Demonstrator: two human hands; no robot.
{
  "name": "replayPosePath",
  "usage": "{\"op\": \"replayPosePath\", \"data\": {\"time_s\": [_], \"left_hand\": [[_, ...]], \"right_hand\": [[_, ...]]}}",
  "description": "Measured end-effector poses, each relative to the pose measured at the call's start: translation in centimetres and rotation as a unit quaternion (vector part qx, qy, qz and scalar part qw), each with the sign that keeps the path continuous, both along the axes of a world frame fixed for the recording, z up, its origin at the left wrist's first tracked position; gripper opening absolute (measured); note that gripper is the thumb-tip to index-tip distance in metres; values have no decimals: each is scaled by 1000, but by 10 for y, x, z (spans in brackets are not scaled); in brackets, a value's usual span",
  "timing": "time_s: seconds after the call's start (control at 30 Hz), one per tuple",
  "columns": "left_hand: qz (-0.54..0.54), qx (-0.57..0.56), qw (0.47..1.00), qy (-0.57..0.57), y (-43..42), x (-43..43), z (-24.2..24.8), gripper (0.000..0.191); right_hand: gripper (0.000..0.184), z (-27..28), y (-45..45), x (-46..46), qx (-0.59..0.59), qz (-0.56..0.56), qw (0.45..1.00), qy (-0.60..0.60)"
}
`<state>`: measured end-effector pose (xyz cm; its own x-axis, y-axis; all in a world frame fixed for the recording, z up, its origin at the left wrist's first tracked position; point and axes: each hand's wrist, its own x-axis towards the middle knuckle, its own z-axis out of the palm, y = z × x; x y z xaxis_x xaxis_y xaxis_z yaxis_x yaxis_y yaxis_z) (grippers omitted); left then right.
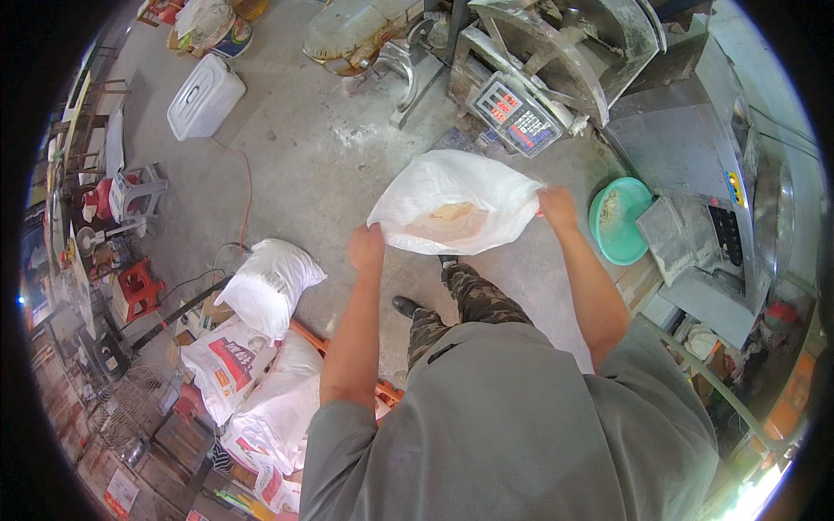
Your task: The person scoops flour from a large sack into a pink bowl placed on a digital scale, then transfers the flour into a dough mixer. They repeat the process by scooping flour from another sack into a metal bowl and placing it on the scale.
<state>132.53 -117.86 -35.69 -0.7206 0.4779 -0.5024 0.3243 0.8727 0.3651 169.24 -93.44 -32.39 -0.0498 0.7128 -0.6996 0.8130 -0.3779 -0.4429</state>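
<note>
A white woven sack (417, 189) is stretched wide between my two hands, its mouth facing up, and a pale tan patch shows inside it. My left hand (366, 247) grips the rim at the sack's left corner. On the right corner, my right hand (557, 207) is closed on the rim. Just beyond the sack stands a digital scale's lit display and keypad (517, 115). Whatever lies beneath the sack is hidden.
Full white sacks (270, 286) are piled at the left near an orange pallet (309, 337). A green basin (622, 251) with pale matter sits right, beside a metal machine (671, 137). A lidded white plastic box (205, 98) stands on the floor, upper left. A red stool (140, 286) is farther left.
</note>
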Motion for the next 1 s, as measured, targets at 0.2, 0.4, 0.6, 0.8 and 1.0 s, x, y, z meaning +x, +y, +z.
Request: {"op": "replayPosePath", "data": {"time_s": [0.2,0.4,0.6,0.8,1.0], "left_hand": [[-245,109,922,278,33,21,55,40],[-256,-43,959,116,55,1,21,32],[-65,163,984,1,67,10,30,51],[129,265,937,-189,36,20,39,57],[139,160,964,-163,21,14,-10,54]], "right_hand": [[40,40,-10,-34,145,138,962,-187],[37,20,-3,-43,118,124,963,-209],[52,-21,37,-24,230,97,967,-47],[44,46,74,-41,288,104,952,-15],[38,2,70,-41,56,53,997,4]]}}
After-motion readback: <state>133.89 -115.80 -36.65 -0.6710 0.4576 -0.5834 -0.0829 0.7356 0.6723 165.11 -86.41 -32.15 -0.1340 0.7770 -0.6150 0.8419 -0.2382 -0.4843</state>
